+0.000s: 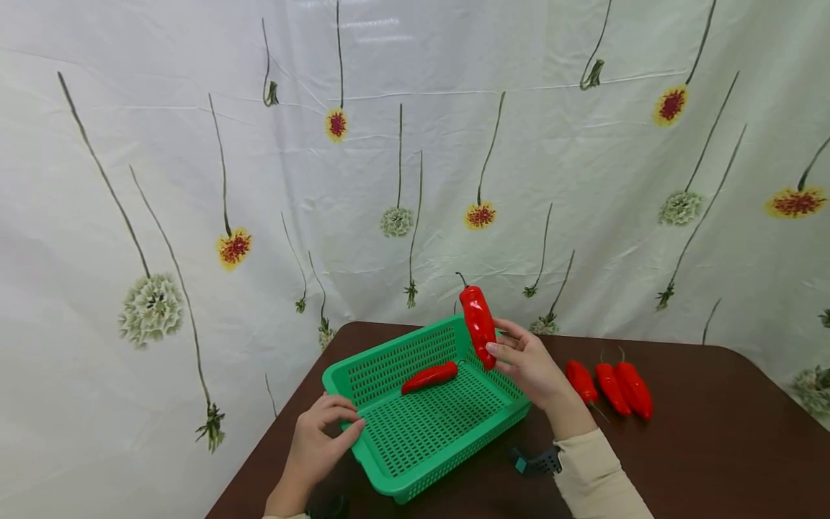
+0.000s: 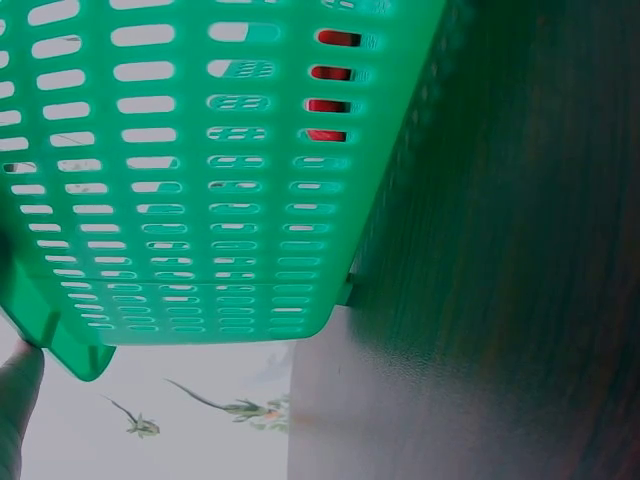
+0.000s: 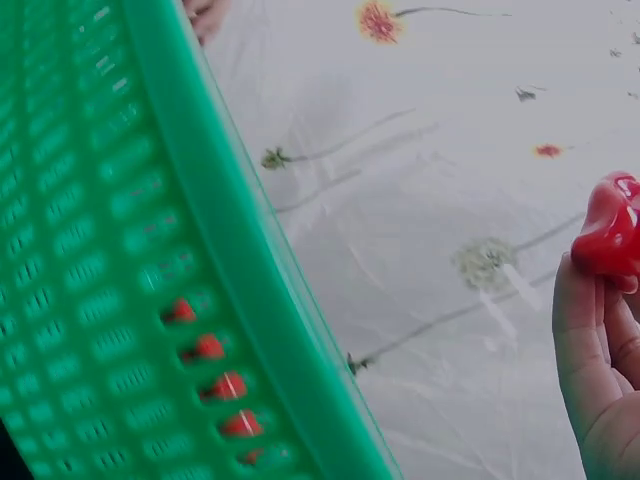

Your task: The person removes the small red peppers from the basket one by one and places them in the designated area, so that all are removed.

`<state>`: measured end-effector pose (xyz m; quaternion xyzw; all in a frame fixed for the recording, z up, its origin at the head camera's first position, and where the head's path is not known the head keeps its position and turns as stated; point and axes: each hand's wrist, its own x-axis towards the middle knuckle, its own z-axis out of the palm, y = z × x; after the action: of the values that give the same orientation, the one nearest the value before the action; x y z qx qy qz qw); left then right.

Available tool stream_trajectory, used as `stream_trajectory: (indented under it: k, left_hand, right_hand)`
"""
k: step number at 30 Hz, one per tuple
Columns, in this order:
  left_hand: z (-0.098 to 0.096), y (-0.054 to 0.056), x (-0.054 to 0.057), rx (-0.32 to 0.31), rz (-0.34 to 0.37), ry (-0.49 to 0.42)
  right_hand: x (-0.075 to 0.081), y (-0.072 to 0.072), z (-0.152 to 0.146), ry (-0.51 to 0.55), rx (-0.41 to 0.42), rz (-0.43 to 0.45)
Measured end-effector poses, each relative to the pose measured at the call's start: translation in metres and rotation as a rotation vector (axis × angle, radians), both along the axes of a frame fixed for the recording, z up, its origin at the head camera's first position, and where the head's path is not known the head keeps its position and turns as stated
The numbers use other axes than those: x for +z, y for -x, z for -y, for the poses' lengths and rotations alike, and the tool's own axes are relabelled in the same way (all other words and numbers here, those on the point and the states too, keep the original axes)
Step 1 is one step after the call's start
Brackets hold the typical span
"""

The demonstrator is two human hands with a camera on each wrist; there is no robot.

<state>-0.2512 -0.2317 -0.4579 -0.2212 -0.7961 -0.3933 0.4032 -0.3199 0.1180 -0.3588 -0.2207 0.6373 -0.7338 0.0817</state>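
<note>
A glossy red chili pepper with a dark curved stem is held up over the far right part of a green plastic basket. My right hand pinches its lower end between thumb and fingers; the right wrist view shows only that red tip. At the basket's left end, my left hand grips the rim, its fingers bent over the edge. Inside the basket lies another red chili pepper, its red also visible through the slots in both wrist views.
To the right on the dark brown table lie three more peppers: one red pepper apart and a red pepper beside another red pepper. A dark strap is near the right sleeve. A flower-patterned cloth hangs behind.
</note>
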Motion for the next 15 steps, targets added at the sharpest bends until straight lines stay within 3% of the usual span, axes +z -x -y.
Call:
stream_trajectory:
  k: [3,11,15]
  left_hand:
    - [-0.002,-0.001,0.002,0.005,-0.011,0.001]
    - [-0.013,-0.016,0.022,-0.001,-0.021,-0.008]
    - [-0.012,-0.014,0.018,0.002,-0.012,-0.013]
  right_hand:
    - [0.001,0.001,-0.009,-0.008,-0.043,-0.001]
    - [0.007,0.002,-0.037,-0.086,-0.215,-0.012]
    - [0.009,0.002,-0.051,-0.107,-0.294,-0.001]
